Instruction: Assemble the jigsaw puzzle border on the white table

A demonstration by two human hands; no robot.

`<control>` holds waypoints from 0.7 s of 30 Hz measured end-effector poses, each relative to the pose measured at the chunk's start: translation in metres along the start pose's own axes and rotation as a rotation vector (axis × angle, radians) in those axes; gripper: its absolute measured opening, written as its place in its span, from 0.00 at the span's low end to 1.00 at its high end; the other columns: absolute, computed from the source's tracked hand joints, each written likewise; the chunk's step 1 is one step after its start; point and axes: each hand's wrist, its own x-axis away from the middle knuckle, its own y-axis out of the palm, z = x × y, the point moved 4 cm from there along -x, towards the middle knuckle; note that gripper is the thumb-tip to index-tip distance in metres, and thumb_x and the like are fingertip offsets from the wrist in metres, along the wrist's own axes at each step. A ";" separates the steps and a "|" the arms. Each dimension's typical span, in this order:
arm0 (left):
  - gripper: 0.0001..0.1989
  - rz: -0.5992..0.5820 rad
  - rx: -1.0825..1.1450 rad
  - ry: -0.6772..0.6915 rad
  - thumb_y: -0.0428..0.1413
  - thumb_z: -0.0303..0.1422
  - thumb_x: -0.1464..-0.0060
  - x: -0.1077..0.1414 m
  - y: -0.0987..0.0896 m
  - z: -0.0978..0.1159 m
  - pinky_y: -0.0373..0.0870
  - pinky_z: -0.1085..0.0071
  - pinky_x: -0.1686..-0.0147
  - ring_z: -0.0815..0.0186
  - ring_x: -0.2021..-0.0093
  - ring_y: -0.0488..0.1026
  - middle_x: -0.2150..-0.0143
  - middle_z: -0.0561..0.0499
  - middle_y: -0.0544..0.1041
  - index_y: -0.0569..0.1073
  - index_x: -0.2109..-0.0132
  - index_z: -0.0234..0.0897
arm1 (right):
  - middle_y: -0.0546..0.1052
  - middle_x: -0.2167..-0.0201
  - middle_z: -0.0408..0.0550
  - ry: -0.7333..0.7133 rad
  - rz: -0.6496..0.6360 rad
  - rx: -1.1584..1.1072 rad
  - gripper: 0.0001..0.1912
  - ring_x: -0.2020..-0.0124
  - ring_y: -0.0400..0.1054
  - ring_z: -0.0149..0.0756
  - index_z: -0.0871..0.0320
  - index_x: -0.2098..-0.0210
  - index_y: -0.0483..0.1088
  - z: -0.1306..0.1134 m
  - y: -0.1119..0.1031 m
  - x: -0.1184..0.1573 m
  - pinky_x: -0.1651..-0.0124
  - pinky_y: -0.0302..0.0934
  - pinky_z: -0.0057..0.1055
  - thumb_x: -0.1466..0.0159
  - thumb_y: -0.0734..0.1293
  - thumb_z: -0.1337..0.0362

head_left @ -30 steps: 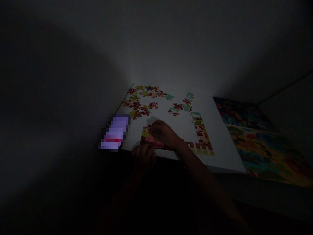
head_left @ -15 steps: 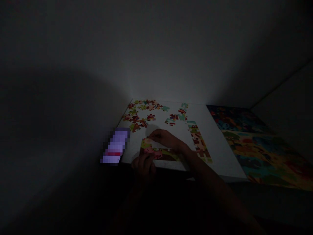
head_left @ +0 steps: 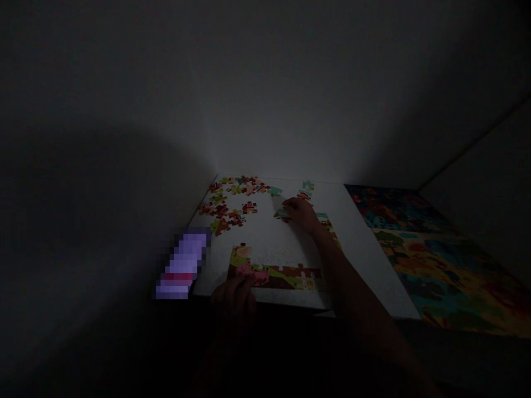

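Note:
My left hand [head_left: 235, 297] lies at the table's front edge, fingers bent with tips over the lower left corner of a partly joined jigsaw puzzle [head_left: 286, 276] showing pink pigs and a white fence. No held thing shows in it. Farther back, my right hand [head_left: 302, 214] is over loose pieces, thumb and fingers drawn together; whatever is between the fingertips is hidden. Just left of its fingers lies a teal-and-red puzzle piece [head_left: 283, 216]. Behind it are a striped piece [head_left: 305, 195] and a teal piece [head_left: 307, 186]. My right forearm covers most of the joined strip [head_left: 323, 220] on the right.
Several loose puzzle pieces [head_left: 224, 199] spread over the back left of the white table [head_left: 365, 265]. A lit, pixelated screen [head_left: 182, 265] is at the left edge. Two colourful picture sheets [head_left: 435, 265] lie at the right. Walls stand behind and left; the light is dim.
My right hand has moved from the joined puzzle's upper left corner back and right to the loose pieces. My left hand stays at the lower left corner. The view has shifted slightly.

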 end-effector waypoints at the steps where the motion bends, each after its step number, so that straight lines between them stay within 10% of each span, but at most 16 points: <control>1: 0.15 0.004 -0.001 0.000 0.53 0.30 0.42 0.000 0.000 -0.001 0.62 0.61 0.51 0.59 0.55 0.70 0.54 0.45 0.76 0.75 0.48 0.40 | 0.81 0.58 0.52 0.007 0.016 0.001 0.13 0.58 0.74 0.38 0.59 0.58 0.78 0.004 -0.001 0.002 0.53 0.65 0.33 0.38 0.64 0.70; 21: 0.23 -0.015 0.021 0.059 0.50 0.27 0.41 0.000 0.000 -0.005 0.65 0.62 0.56 0.60 0.57 0.74 0.56 0.47 0.78 0.68 0.39 0.43 | 0.79 0.51 0.50 0.085 -0.055 0.068 0.14 0.47 0.69 0.40 0.55 0.52 0.77 0.029 -0.005 0.007 0.41 0.58 0.34 0.34 0.64 0.67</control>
